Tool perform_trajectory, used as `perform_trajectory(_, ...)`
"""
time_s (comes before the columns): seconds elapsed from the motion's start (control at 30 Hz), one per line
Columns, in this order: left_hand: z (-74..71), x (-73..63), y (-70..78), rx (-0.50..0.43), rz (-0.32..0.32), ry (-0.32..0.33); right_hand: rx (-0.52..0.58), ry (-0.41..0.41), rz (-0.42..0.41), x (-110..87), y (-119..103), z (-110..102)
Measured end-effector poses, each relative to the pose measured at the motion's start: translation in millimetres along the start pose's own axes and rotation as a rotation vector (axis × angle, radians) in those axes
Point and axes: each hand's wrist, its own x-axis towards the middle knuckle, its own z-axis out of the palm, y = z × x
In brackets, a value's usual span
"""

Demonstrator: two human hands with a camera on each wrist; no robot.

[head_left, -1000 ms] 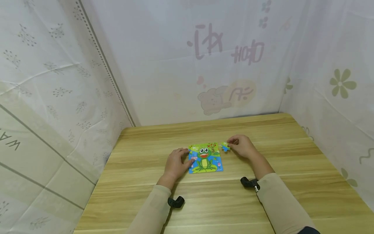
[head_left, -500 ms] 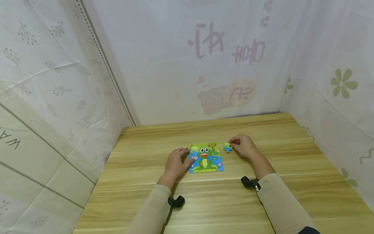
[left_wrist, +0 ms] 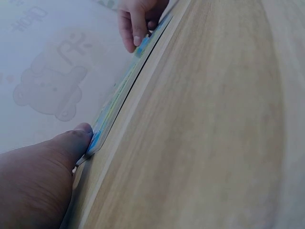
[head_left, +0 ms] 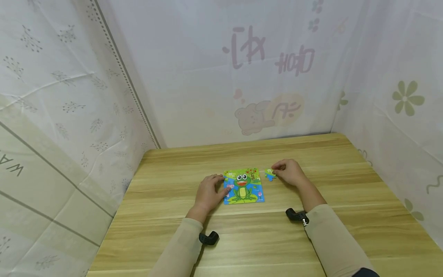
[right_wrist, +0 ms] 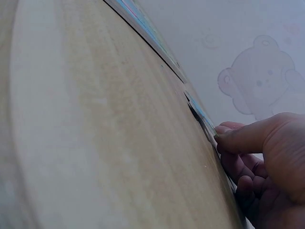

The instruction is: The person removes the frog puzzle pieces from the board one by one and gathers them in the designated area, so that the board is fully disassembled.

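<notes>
A frog jigsaw puzzle [head_left: 243, 187] lies flat on the wooden table in the head view. My left hand [head_left: 209, 196] rests at its left side, thumb on the puzzle and fingertips at its upper left edge. The left wrist view shows the thumb [left_wrist: 76, 139] on the puzzle's near corner. Just right of the puzzle, my right hand [head_left: 290, 173] pinches a small green and blue puzzle piece [head_left: 270, 176] with a tab pointing toward me. From the right wrist, this piece [right_wrist: 202, 114] is seen edge-on, slightly tilted over the table, between thumb and finger.
The wooden table [head_left: 249, 238] runs back to a white printed curtain [head_left: 194, 96]. More patterned cloth hangs on the left [head_left: 69, 127] and right [head_left: 398, 127]. Black camera mounts sit at the left wrist [head_left: 209, 238] and right wrist [head_left: 297, 215].
My right hand has shifted the puzzle piece slightly right, away from the puzzle, and turned it a little. My left hand has stayed in place.
</notes>
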Motion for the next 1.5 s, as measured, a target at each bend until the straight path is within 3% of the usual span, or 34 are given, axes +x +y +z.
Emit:
perform_trajectory(0.6, -1.7, -0.9, 1.2, -0.020, -0.019, -0.015, 0.006, 0.015, 0.006, -1.4, 0, -1)
perform_trajectory(0.97, -2.1, -1.9, -0.2, -0.014, -0.014, -0.022, 0.009, 0.021, -0.040, -2.8, -15, 4)
perform_trajectory(1.27, -2.6, -1.7, 0.4, -0.011, -0.018, -0.028, 0.025, -0.026, -0.056, -2.7, -32, 9)
perform_trajectory(1.5, -2.8, -1.2, 0.7, -0.014, -0.033, -0.035, 0.043, -0.091, -0.078, 3.3, -49, 24)
